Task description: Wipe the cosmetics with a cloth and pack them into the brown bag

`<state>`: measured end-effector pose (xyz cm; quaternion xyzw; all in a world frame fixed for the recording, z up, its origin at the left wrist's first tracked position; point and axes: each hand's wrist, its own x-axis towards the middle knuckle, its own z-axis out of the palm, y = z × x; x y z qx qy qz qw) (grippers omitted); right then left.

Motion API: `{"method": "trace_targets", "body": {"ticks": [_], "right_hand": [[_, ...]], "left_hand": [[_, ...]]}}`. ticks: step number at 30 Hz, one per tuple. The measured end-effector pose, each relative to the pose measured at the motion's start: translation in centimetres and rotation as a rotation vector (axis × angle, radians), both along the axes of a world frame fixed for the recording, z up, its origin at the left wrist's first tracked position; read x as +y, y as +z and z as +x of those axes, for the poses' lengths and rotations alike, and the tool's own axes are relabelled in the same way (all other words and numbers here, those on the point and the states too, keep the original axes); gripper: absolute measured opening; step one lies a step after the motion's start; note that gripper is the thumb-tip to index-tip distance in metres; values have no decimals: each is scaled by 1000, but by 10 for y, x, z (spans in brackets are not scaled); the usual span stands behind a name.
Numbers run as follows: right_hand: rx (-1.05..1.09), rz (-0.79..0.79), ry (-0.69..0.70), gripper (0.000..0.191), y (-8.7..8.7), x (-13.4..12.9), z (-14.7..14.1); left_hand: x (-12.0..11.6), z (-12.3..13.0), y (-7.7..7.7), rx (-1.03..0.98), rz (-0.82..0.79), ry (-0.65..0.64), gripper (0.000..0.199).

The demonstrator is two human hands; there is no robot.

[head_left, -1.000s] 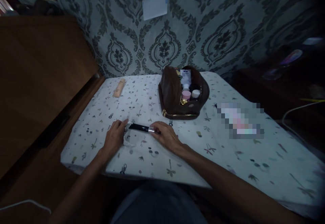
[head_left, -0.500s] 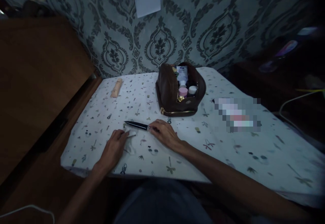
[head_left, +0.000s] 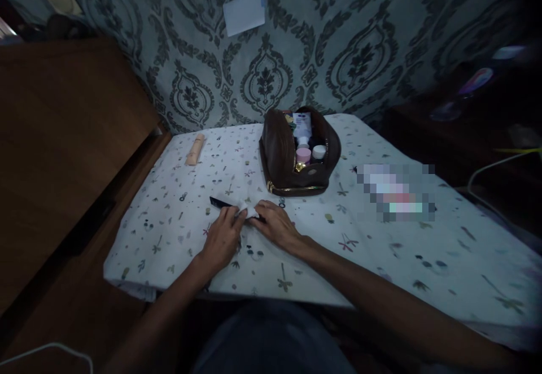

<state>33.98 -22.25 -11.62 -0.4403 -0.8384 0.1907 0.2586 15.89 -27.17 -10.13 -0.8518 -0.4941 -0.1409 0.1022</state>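
Note:
A slim, glossy black pen-like item (head_left: 220, 202) points left above the patterned tablecloth; I cannot make out its exact kind. My right hand (head_left: 277, 224) is closed around its right end. My left hand (head_left: 223, 237) pinches a white tissue (head_left: 249, 211) and presses it against the middle of the black item. Fingers and tissue hide much of that middle part. Just behind my hands stands an unzipped brown cosmetic bag (head_left: 277, 151), with a pink-lidded jar (head_left: 303, 155), a white-lidded jar (head_left: 319, 151) and a pale tube (head_left: 302, 124) inside.
A beige tube (head_left: 195, 149) lies at the table's back left. To the right is a pixelated flat object (head_left: 393, 190). The white patterned tablecloth (head_left: 169, 238) reaches the front edge near my body. A wooden cabinet (head_left: 63, 137) flanks the left, and patterned wallpaper (head_left: 266, 74) rises behind.
My left hand has moved right with the tissue and come onto the black pen-like item, covering its middle. My right hand has stayed nearly in place, still holding the item's end.

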Motion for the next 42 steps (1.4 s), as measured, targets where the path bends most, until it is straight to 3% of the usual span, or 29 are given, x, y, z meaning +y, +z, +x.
{"method": "trace_targets", "body": {"ticks": [9,16,29,37,42], "right_hand": [[67,-54,7,14,3,1,1],[74,-45,-8,18,1,2,2],[91,35,-20,11,-4,3,1],[73,50,-7,6,-8,5,0],[53,28,1,6,-7,5,1]], "left_hand": [[20,-31,11,26,-14,218,47],[35,-40,5,-22,-27,272,47],[38,-44,2,-58,6,253,40],[13,-2,1,-85,-33,16,47],[14,3,4,4,-60,30,51]]}}
